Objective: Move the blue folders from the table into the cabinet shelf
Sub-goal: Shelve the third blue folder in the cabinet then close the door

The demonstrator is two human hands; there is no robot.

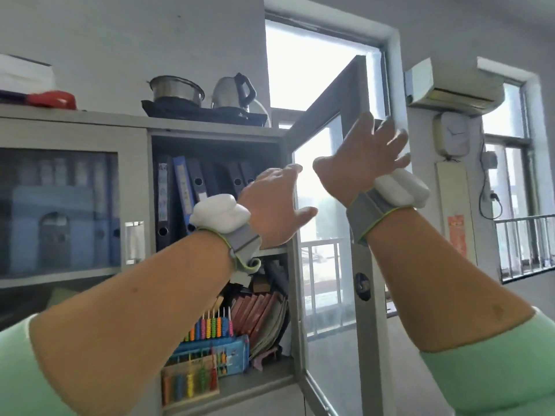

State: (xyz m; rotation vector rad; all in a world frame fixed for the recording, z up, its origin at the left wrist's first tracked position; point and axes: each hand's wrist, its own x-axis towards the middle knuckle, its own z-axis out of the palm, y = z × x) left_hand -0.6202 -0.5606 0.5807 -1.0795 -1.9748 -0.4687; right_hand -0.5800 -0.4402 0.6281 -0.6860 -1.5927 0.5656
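Observation:
Several blue folders [186, 190] stand leaning on the upper shelf of the grey metal cabinet [144, 127]. My left hand [276, 205] is raised in front of that shelf's right end, fingers spread, holding nothing. My right hand [363, 157] is up against the glass of the open cabinet door [324, 205], fingers apart and empty. Both wrists carry grey straps with white pads. No table is in view.
The lower shelf holds colourful abacuses [210, 349] and reddish books [258, 313]. A pot [177, 90] and kettle [234, 91] sit on the cabinet top. The left cabinet door [60, 205] is closed. A window, air conditioner [450, 88] and clock [453, 136] are to the right.

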